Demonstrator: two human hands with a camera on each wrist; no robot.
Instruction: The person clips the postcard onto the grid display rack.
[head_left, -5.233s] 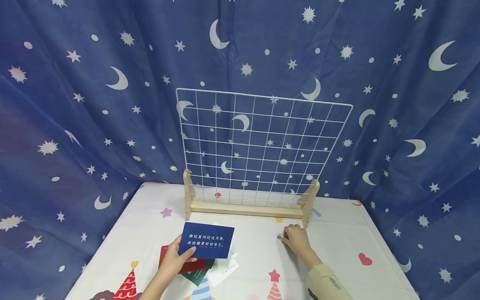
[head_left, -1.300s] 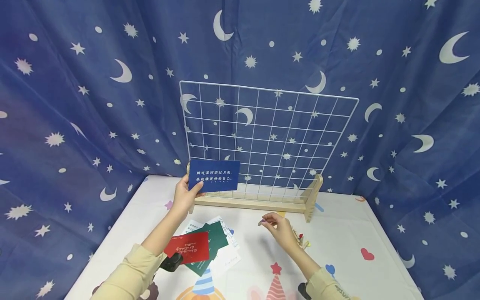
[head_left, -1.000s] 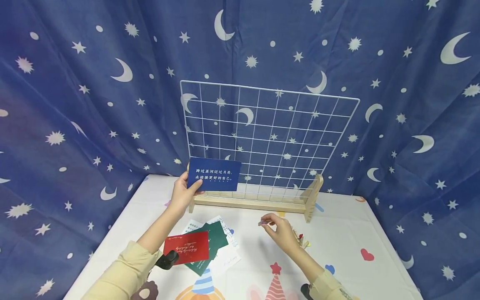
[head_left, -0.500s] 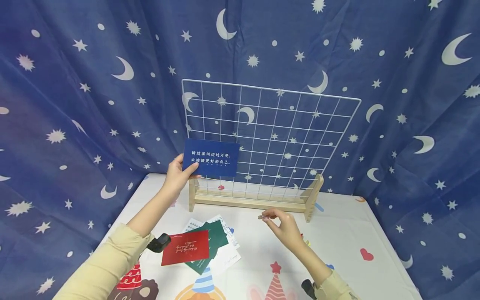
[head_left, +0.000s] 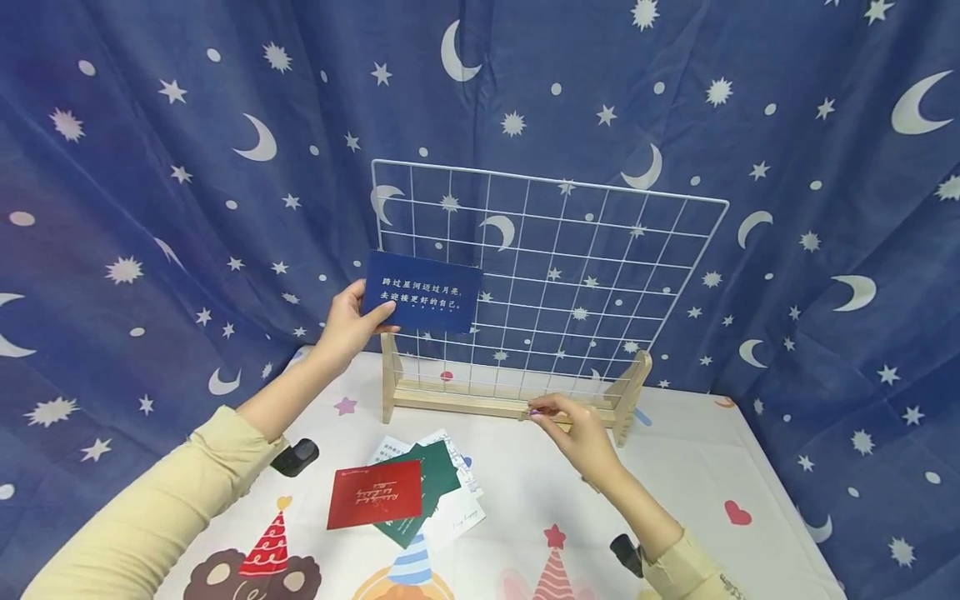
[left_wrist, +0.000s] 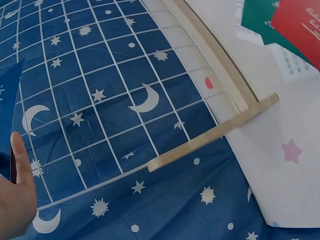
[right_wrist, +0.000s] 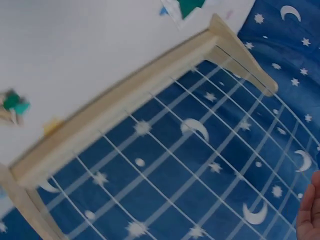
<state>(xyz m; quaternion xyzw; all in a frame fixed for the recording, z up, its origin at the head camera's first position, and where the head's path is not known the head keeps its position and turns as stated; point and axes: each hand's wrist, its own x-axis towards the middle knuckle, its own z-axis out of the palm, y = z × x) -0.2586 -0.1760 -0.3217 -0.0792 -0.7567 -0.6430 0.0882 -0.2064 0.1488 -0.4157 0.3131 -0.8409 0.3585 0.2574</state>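
My left hand (head_left: 348, 323) holds a dark blue card (head_left: 431, 293) with lines of white characters by its left edge. Its thumb lies on the front of the card. Behind the card stands a white wire grid (head_left: 592, 283); whether the two touch I cannot tell. Between thumb and fingertips, my right hand (head_left: 583, 435) pinches a small wooden peg (head_left: 524, 416) with a purple spot, in front of the grid's wooden base (head_left: 450, 403). The left wrist view catches the left thumb and the card's edge (left_wrist: 10, 95) at its left border.
A red card (head_left: 375, 494) overlaps green (head_left: 442, 471) and white cards (head_left: 459, 518) on the printed white tablecloth (head_left: 517, 483). Small wooden pegs (right_wrist: 14, 106) with coloured trims, blurred, lie on the cloth by the base. A blue star-and-moon curtain (head_left: 187, 208) hangs behind and beside the table.
From low over the other cards, the left hand has raised the blue card up to the grid's left part. The right hand has lifted the peg off the cloth and moved left and forward.
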